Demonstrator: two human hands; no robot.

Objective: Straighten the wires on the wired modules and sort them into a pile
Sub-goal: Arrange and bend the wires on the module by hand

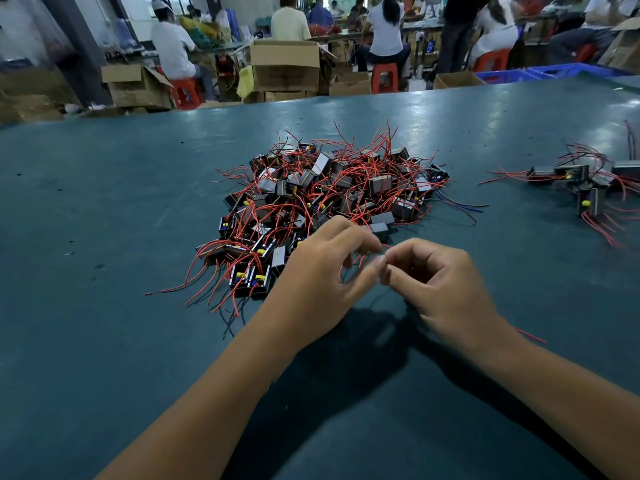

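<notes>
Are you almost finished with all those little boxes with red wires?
Not nearly. Done: only a small pile of modules sits at the right of the green table. In hand: the left hand and right hand pinch thin red wire between them, probably straightening it. Left: the big tangled heap in the middle.

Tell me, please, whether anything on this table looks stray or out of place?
One loose red wire piece lies alone on the green table, just right of the right forearm, apart from both the big tangled pile and the smaller group of modules at the right edge.
</notes>
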